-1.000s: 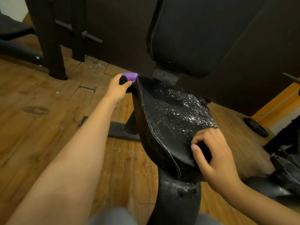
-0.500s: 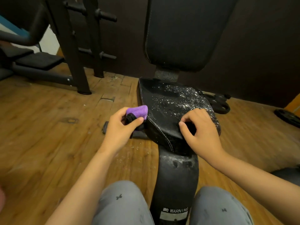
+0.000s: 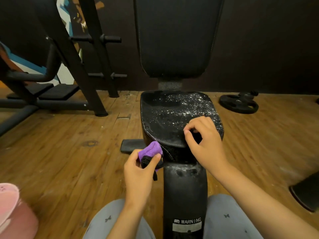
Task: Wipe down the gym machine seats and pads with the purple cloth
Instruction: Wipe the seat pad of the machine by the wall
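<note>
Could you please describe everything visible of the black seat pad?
The seat pad is black and leather-like, with pale stitching along its edge and white flecks scattered mostly toward the back and right. It sits on a black post below the upright backrest. The right hand grips its front edge; the purple cloth, held in the left hand, meets its front-left corner.

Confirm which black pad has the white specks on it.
The seat pad, the one the right hand grips at its front edge. The upright back pad and the two flat pads at left look plain black.
</note>
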`<state>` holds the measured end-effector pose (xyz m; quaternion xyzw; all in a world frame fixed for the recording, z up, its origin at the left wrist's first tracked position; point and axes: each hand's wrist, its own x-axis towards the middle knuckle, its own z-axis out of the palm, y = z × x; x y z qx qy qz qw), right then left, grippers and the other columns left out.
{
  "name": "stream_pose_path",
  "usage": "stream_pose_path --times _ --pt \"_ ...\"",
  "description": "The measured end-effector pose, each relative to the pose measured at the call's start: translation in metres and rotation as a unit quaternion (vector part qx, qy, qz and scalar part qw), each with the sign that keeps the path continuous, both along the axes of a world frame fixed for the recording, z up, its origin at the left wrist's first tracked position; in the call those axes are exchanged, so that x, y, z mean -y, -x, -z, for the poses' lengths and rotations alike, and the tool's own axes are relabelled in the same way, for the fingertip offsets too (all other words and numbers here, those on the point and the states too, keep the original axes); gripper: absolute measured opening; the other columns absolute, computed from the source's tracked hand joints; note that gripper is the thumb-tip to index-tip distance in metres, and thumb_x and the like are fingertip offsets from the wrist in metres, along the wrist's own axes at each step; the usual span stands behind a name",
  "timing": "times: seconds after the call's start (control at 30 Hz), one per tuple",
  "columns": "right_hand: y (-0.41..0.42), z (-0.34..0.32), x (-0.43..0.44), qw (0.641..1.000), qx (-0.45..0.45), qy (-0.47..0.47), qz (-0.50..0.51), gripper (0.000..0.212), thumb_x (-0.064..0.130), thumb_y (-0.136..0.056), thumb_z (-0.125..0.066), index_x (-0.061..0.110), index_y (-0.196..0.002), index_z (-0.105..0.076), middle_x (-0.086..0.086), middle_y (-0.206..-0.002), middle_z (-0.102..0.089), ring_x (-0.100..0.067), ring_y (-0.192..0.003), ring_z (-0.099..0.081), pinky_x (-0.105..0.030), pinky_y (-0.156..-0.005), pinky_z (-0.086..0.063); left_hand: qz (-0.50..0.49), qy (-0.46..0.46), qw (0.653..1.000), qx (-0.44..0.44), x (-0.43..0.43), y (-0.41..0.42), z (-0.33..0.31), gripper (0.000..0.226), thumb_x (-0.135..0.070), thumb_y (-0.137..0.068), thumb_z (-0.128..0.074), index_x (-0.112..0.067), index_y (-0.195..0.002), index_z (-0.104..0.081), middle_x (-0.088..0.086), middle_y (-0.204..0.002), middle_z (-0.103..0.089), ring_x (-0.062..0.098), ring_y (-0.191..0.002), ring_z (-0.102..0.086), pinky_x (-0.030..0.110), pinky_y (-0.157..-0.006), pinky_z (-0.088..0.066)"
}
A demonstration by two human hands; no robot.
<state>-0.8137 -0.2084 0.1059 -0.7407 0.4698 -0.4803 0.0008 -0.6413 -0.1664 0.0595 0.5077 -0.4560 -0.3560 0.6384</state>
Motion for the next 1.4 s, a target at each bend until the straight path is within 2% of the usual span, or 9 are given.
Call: stream_pose_path --times 0.1,0.27,0.5,0.73,0.87,0.97,1.1,1.23,1.4 --pt "-0.002 -0.001 -0.001 1.0 0.015 -0.017 -0.003 0.012 0.01 -0.089 -0.059 0.019 -0.082 -0.058 0.009 -0.086 -0.055 -0.009 -0.088 -0.047 -0.01 -0.082 -0.034 -0.047 -0.011 0.999 -0.021 0.017 -0.008 -0.002 0.007 -0.011 -0.085 -0.07 -0.016 -0.088 -0.067 0.005 -0.084 -0.068 0.017 -0.077 -0.063 0.029 -0.064 -0.051" --pt "-0.005 -0.001 -0.001 1.0 -0.006 -0.015 0.012 0.011 0.011 -0.088 -0.059 0.018 -0.081 -0.058 0.011 -0.083 -0.054 -0.007 -0.086 -0.046 -0.011 -0.074 -0.037 -0.074 -0.063 0.994 -0.057 0.059 -0.017 -0.007 0.013 -0.011 -0.091 -0.063 -0.022 -0.098 -0.064 0.003 -0.098 -0.069 0.023 -0.099 -0.066 0.044 -0.091 -0.053" --pt "0.002 -0.003 -0.013 0.998 0.013 -0.015 -0.062 0.008 0.008 -0.087 -0.061 0.015 -0.084 -0.061 0.009 -0.086 -0.056 -0.008 -0.089 -0.048 -0.012 -0.081 -0.036 0.045 -0.047 0.995 -0.076 -0.007 -0.01 -0.019 0.014 -0.007 -0.086 -0.066 -0.014 -0.098 -0.071 0.005 -0.087 -0.074 0.014 -0.08 -0.07 0.025 -0.072 -0.053" --pt "-0.037 -0.014 -0.037 0.969 0.12 -0.083 -0.198 0.024 0.018 -0.093 -0.055 0.016 -0.115 -0.065 0.011 -0.105 -0.059 -0.009 -0.103 -0.058 -0.021 -0.086 -0.049 -0.068 0.095 0.983 0.143 0.001 0.01 -0.06 0.021 -0.021 -0.078 -0.072 -0.027 -0.098 -0.069 -0.007 -0.093 -0.067 0.004 -0.09 -0.062 0.014 -0.073 -0.047" --pt "-0.039 -0.032 -0.023 0.96 0.174 -0.136 -0.174 0.037 0.032 -0.091 -0.059 0.025 -0.128 -0.056 0.015 -0.118 -0.054 -0.003 -0.113 -0.054 -0.027 -0.096 -0.048 -0.03 0.133 0.984 0.114 0.013 0.025 -0.072 0.031 -0.006 -0.077 -0.076 -0.019 -0.101 -0.062 -0.011 -0.096 -0.064 0.001 -0.093 -0.063 0.012 -0.074 -0.05" --pt "-0.037 -0.043 -0.002 0.957 0.203 -0.168 -0.125 0.045 0.041 -0.083 -0.067 0.031 -0.125 -0.053 0.015 -0.118 -0.055 0.001 -0.11 -0.053 -0.023 -0.093 -0.046 0.012 0.17 0.977 0.131 0.023 0.028 -0.074 0.035 0.005 -0.078 -0.071 -0.016 -0.106 -0.063 -0.01 -0.105 -0.064 0.003 -0.103 -0.062 0.011 -0.08 -0.049" --pt "-0.031 -0.053 0.035 0.95 0.229 -0.189 -0.1 0.035 0.023 -0.079 -0.075 0.022 -0.112 -0.061 0.006 -0.105 -0.063 -0.012 -0.098 -0.062 -0.03 -0.078 -0.057 0.022 0.167 0.978 0.124 0.044 0.017 -0.075 0.038 0.008 -0.083 -0.061 -0.025 -0.102 -0.063 -0.015 -0.1 -0.067 0.003 -0.099 -0.064 0.017 -0.079 -0.053" --pt "-0.022 -0.074 0.077 0.965 0.144 -0.201 -0.081 0.027 0.004 -0.085 -0.066 0.018 -0.107 -0.06 0.001 -0.105 -0.062 -0.014 -0.087 -0.064 -0.022 -0.064 -0.058 -0.103 0.102 0.987 0.069 0.068 -0.001 -0.051 0.023 -0.005 -0.089 -0.059 -0.022 -0.104 -0.06 -0.012 -0.103 -0.063 0.0 -0.098 -0.06 0.023 -0.087 -0.052" --pt "-0.034 -0.107 0.142 0.98 -0.009 -0.191 -0.048 0.028 0.016 -0.09 -0.064 0.02 -0.114 -0.051 0.003 -0.105 -0.058 -0.004 -0.072 -0.059 -0.008 -0.053 -0.047 -0.063 0.025 0.995 -0.075 0.077 0.017 -0.021 0.026 -0.019 -0.096 -0.055 -0.026 -0.12 -0.053 -0.015 -0.114 -0.056 -0.007 -0.104 -0.054 0.018 -0.089 -0.048"
